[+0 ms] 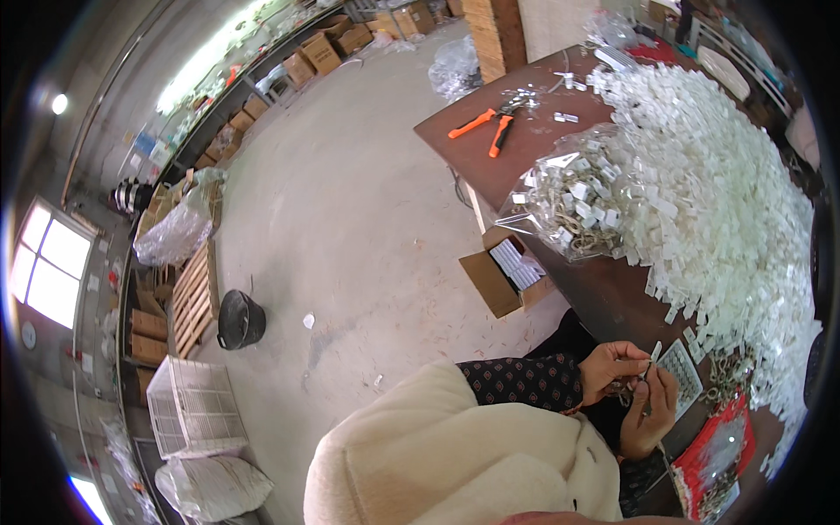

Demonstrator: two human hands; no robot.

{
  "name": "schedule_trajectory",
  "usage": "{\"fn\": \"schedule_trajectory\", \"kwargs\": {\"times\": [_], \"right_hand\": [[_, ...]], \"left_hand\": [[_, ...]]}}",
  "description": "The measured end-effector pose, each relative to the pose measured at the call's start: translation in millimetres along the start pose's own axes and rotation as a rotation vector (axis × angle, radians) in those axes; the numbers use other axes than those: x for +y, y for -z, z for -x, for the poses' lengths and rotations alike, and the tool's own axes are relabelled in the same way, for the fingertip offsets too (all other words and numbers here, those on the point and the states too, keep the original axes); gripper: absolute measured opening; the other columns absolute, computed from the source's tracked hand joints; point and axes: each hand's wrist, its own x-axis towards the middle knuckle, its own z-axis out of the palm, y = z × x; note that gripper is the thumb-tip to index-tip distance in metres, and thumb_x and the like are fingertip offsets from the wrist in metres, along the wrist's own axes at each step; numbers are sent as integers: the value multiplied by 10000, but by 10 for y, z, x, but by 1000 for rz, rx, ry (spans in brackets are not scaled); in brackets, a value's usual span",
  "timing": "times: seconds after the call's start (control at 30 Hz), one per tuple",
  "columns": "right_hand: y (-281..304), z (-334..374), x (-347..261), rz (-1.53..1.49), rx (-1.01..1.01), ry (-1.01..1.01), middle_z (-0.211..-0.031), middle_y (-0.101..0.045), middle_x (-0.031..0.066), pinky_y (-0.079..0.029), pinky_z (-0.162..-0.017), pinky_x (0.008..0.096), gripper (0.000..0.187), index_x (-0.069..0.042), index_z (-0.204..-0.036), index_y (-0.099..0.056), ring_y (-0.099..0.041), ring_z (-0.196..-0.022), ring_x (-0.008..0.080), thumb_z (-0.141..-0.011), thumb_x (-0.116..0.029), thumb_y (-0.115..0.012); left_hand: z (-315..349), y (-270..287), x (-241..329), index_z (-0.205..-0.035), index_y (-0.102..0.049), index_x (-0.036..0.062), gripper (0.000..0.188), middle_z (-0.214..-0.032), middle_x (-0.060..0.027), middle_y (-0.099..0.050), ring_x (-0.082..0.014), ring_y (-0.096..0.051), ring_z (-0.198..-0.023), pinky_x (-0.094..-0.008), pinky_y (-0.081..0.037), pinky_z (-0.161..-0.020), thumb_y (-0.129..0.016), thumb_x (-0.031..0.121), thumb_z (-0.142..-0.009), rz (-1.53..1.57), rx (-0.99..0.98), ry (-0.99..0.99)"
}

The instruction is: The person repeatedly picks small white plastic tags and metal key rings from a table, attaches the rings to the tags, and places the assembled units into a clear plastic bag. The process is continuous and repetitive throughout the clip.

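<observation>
My left hand (610, 371), coming out of a dark patterned sleeve, is closed in a pinch. Facing it, my right hand (649, 413) is closed too, its fingertips meeting the left ones. Between the fingertips a small white plastic piece (656, 352) sticks up; both hands seem to grip it. Something thin and dark hangs below the left fingers, too small to make out. Just beyond the hands lies a pale sheet with rows of small marks (681, 374). A great heap of small clear and white plastic pieces (717, 192) covers much of the brown table (604, 293).
A clear bag of white pieces with tan cords (573, 197) lies at the table's edge, orange-handled pliers (499, 131) behind it. A red-edged bag (713, 455) is near my right hand. Below the table edge stands an open carton (494, 284); a black bucket (241, 320) is on the floor.
</observation>
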Motion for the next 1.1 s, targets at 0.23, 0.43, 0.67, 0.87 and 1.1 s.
{"fn": "schedule_trajectory", "kwargs": {"times": [0.23, 0.43, 0.67, 0.87, 1.1], "right_hand": [[-168, -22, 39, -561, 52, -392, -1130, -614, 107, -484, -857, 306, 302, 56, -1227, -584, -594, -991, 183, -1011, -150, -543], [-193, -140, 136, -1079, 8, -696, -917, -611, 10, -489, -702, 219, 188, -8, -1113, -607, -587, -804, 73, -973, -133, -614], [-287, 40, -3, -130, 163, -254, -1000, -681, 90, -515, -785, 265, 143, 8, -1066, -632, -647, -895, 179, -939, -54, -644], [-275, 12, -107, -533, 27, 42, -1140, -642, 186, -494, -938, 385, 203, 52, -1085, -629, -625, -1044, 290, -896, 56, -552], [-319, 48, -187, -426, 45, 144, -1192, -621, 194, -497, -944, 397, 202, 59, -1078, -638, -615, -1080, 314, -896, 44, -551]], "left_hand": [[118, 34, 115, -1005, -651, 31, 126, -880, -43, -674, -106, -600, -674, -222, -466, -581, -699, 95, -908, 13, -73, -89], [207, 78, 133, -956, -648, 23, 120, -830, -53, -647, -142, -590, -635, -270, -496, -595, -720, 59, -867, 2, -72, 23], [352, 56, 193, -995, -645, 36, 135, -806, -59, -662, -119, -608, -621, -233, -459, -541, -711, 89, -890, -2, -37, 39], [451, -4, 194, -1015, -653, 47, 135, -896, -31, -660, -134, -617, -775, -271, -513, -693, -676, 155, -939, 85, -100, -120], [520, 22, 175, -1067, -649, 57, 183, -931, -1, -666, -101, -620, -786, -247, -526, -712, -691, 171, -931, 108, -66, -133]]}}
